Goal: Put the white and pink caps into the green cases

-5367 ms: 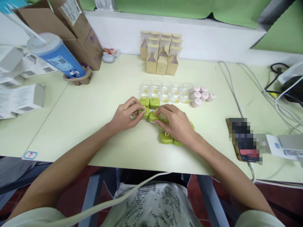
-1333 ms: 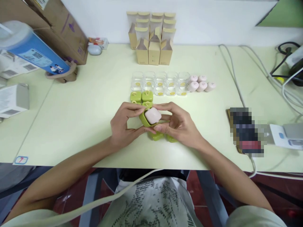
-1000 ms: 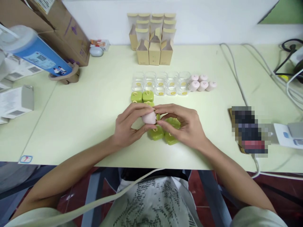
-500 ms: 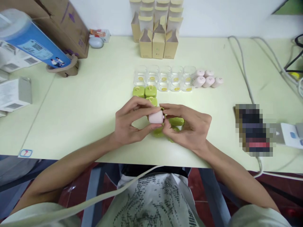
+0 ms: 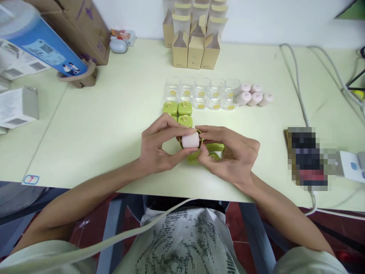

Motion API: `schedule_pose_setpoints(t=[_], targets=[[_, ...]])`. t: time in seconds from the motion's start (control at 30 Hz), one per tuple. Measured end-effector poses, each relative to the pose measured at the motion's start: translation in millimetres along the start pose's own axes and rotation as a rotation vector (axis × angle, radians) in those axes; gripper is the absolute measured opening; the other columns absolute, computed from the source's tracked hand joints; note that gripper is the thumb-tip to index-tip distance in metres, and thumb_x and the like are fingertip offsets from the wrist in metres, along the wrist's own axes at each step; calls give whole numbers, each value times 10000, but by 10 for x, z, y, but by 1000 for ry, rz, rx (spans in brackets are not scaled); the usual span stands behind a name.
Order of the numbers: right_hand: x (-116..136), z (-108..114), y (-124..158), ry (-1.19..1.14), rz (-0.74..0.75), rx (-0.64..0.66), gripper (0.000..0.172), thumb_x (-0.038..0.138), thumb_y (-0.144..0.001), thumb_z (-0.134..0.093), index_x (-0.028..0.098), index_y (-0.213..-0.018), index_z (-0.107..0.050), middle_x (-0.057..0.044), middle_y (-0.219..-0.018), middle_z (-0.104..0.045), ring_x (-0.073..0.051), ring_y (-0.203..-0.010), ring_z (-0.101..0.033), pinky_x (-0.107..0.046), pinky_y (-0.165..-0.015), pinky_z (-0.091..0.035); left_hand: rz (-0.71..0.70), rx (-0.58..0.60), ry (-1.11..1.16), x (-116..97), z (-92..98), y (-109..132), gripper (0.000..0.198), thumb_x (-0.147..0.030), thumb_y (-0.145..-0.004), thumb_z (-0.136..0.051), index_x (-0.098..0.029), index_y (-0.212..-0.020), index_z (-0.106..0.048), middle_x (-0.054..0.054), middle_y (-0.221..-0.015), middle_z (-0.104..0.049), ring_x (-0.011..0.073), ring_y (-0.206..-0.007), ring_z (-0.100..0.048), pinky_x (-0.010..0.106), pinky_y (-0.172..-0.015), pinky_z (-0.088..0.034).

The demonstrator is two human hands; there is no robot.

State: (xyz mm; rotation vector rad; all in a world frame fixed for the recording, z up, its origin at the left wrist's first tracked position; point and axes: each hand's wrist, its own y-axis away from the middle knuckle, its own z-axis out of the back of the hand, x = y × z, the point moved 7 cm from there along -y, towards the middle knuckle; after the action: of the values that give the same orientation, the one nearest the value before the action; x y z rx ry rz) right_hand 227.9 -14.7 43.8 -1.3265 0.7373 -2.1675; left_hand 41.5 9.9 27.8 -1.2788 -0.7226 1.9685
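Note:
Both hands meet over the middle of the pale green table point(image 5: 108, 125). My left hand point(image 5: 159, 148) and my right hand point(image 5: 230, 154) pinch a small pink rounded piece point(image 5: 190, 140) between fingertips, with a green cap point(image 5: 196, 133) just behind it. Under my right hand lie more green caps point(image 5: 214, 147). Three green caps point(image 5: 181, 110) sit in a cluster just beyond my fingers. Behind them stands a row of clear small jars point(image 5: 202, 91), and several pink pieces point(image 5: 255, 97) lie to their right.
Several open tan cartons point(image 5: 195, 49) stand at the back. A cardboard box point(image 5: 85, 26), a blue cylinder point(image 5: 42, 49) and white boxes point(image 5: 18, 106) are on the left. A blurred device point(image 5: 306, 158) and cables point(image 5: 299, 87) lie at the right.
Earlier both hands worked green caps on the table. Then they lifted one with its pink piece, and the pink piece is now turned sideways between my fingertips. The view has tilted slightly downward.

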Motion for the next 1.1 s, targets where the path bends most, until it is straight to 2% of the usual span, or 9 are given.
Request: schedule_pose_setpoints(t=[0.17, 0.3, 0.43, 0.53, 0.67, 0.77, 0.87, 0.93, 1.1], targets=[[-54, 4, -35, -78, -33, 48, 250, 165, -937, -743, 296, -1137, -815, -55, -1130, -870, -271, -1019, -848, -447, -791, -741, 25, 32, -33, 53, 9, 15, 469, -583, -914, -909, -430, -1347, -811, 26, -1132, -760, 192, -969, -741, 388, -842, -702], [-159, -28, -94, -158, -49, 180, 476, 262, -960, -825, 283, -1431, -758, -93, -1307, -805, -255, -1070, -780, -447, -871, -705, 110, 30, 105, 152, 5, 51, 590, -551, -901, -918, -414, -1455, -768, 57, -1236, -758, 210, -1094, -775, 352, -862, -738], [-255, -45, -131, -158, -45, 284, 458, 358, -970, -887, 306, -1412, -778, -97, -1368, -776, -282, -1270, -739, -507, -1084, -639, 167, 27, 204, 207, -14, 77, 530, -498, -887, -943, -411, -1391, -803, 61, -1315, -740, 214, -1158, -795, 319, -830, -763], [-282, -76, -130, -179, -21, 335, 557, 413, -935, -926, 321, -1454, -747, -92, -1413, -776, -298, -1316, -726, -542, -1127, -609, 195, 15, 263, 224, -22, 78, 485, -473, -876, -958, -368, -1329, -822, 67, -1341, -739, 202, -1119, -817, 329, -858, -773], [-289, -102, -109, -121, 2, 298, 526, 423, -948, -909, 322, -1437, -743, -84, -1343, -812, -295, -1226, -753, -540, -1065, -637, 224, 35, 295, 220, -42, 65, 507, -492, -926, -919, -353, -1392, -778, 84, -1380, -711, 205, -1119, -820, 327, -848, -771], [-294, -48, -114, -72, 29, 218, 472, 403, -961, -895, 307, -1403, -758, -85, -1285, -822, -284, -1162, -770, -514, -1016, -667, 180, 83, 187, 167, -28, 42, 499, -539, -1001, -828, -347, -1455, -748, 111, -1427, -670, 245, -1269, -768, 366, -900, -772], [-440, 122, -162, -88, -69, 64, 418, 398, -991, -855, 315, -1388, -756, -87, -1294, -783, -272, -1144, -778, -479, -972, -697, 60, 79, 82, 69, 43, 14, 191, -441, -1084, -740, -296, -1128, -857, 93, -1334, -665, 220, -1221, -754, 392, -929, -765], [-588, 223, -185, -139, -175, -17, 430, 412, -1012, -822, 338, -1424, -727, -90, -1381, -720, -270, -1143, -785, -462, -922, -719, 4, 51, 58, 26, 94, 0, 241, -352, -1099, -711, -265, -918, -845, 75, -1182, -672, 179, -1058, -749, 340, -807, -744], [-762, 244, -194, -172, -262, 20, 489, 443, -1010, -815, 358, -1474, -686, -83, -1411, -669, -250, -1070, -795, -451, -878, -732, 2, -37, -71, 83, 193, -55, 276, -301, -1100, -699, -254, -861, -829, 39, -952, -665, 122, -806, -667, 241, -557, -548]])
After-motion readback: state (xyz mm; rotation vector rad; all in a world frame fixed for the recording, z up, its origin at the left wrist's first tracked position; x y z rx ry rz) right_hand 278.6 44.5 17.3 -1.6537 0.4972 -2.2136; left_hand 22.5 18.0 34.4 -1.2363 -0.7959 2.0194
